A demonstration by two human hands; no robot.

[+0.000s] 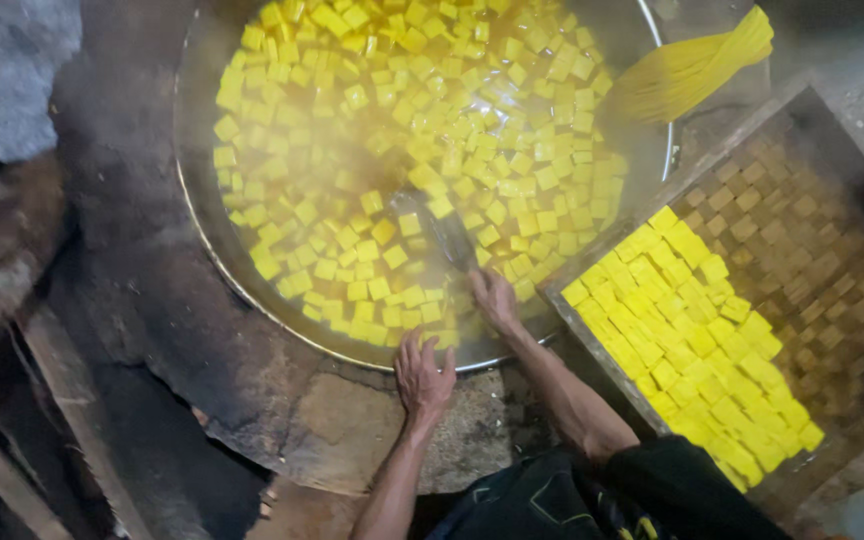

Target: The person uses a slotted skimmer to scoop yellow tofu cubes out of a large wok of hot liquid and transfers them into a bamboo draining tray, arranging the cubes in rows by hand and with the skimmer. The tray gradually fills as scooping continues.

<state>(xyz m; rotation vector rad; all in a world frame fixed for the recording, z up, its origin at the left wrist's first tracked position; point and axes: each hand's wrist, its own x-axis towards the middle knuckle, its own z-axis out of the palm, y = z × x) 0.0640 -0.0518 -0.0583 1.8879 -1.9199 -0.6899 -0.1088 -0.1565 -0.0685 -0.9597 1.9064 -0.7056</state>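
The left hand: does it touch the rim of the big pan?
Touching. In the head view, the left hand rests flat with its fingertips on the near rim of the big pan; no gap shows between them.

You had 1 large round pan (pixel 202 200) before you, 1 wooden tray (pixel 832 130) beside it, 1 yellow cloth (pixel 687 70), 1 scoop (pixel 442 230), and 2 hands; the yellow cubes (pixel 372 120) were too many to count.
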